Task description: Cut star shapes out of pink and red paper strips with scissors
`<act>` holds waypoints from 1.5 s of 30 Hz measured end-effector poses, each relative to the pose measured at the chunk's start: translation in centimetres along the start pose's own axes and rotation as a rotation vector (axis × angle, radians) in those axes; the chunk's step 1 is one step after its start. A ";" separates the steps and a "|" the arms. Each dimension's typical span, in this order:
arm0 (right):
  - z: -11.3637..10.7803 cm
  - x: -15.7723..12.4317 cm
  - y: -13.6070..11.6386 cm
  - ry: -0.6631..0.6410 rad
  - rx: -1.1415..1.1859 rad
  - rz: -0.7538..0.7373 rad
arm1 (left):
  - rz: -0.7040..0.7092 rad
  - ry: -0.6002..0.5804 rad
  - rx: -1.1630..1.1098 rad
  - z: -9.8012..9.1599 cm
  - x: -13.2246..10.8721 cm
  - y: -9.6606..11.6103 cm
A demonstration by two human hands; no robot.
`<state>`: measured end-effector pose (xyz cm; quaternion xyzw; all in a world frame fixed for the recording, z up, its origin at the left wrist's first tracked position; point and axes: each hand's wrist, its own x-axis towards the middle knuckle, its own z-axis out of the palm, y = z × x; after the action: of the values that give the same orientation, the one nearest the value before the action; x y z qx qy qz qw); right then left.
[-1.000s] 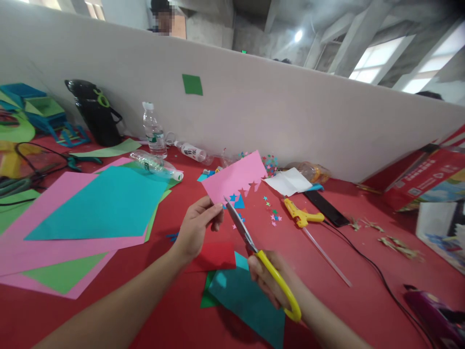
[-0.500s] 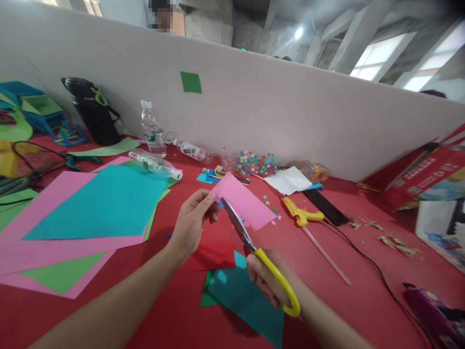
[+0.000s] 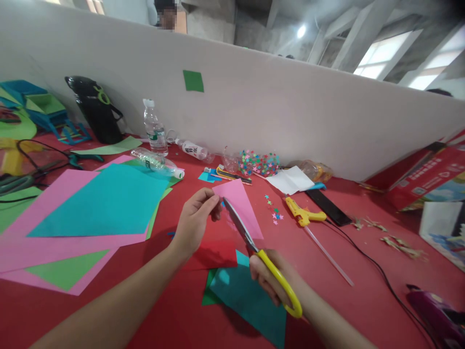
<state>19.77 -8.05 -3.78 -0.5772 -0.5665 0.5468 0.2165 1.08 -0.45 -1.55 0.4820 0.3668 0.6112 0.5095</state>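
My left hand [image 3: 196, 218] pinches the near left side of a pink paper sheet [image 3: 242, 206] between thumb and fingers. Wrapped around the yellow handles of a pair of scissors [image 3: 279, 276] is my right hand [image 3: 267, 281]. The scissor blades point up and left, their tips close to my left fingertips and overlapping the paper in view. Whether the blades touch the paper I cannot tell. Below my hands lie a red paper [image 3: 214, 254] and a teal sheet [image 3: 250, 300]. Small star cutouts [image 3: 273, 211] are scattered just right of the pink sheet.
Stacked coloured paper [image 3: 105, 203] lies at left, a plastic bottle [image 3: 154, 162] on it. A black flask [image 3: 96, 111] stands by the white partition [image 3: 254, 102]. To the right are a yellow glue gun [image 3: 303, 213] with its cord, a phone [image 3: 329, 207] and a red box [image 3: 425, 179].
The pink sheet has turned in my left hand, its right end swinging left and toward me, so more stars show. Both hands keep their grips and the view has shifted slightly.
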 end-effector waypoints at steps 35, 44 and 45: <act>-0.7 -0.1 -0.5 -0.034 -0.054 0.084 | -0.066 -0.115 -0.026 -1.1 0.8 -0.3; -0.8 -0.1 -0.8 -0.018 -0.060 0.117 | -0.075 -0.116 -0.038 -1.2 0.8 0.1; -0.8 -0.2 -0.9 -0.020 -0.061 0.116 | -0.077 -0.116 -0.040 -1.2 0.8 0.1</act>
<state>20.17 -7.67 -2.69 -0.6100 -0.5505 0.5467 0.1612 -0.12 0.39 -1.54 0.4920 0.3426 0.5693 0.5626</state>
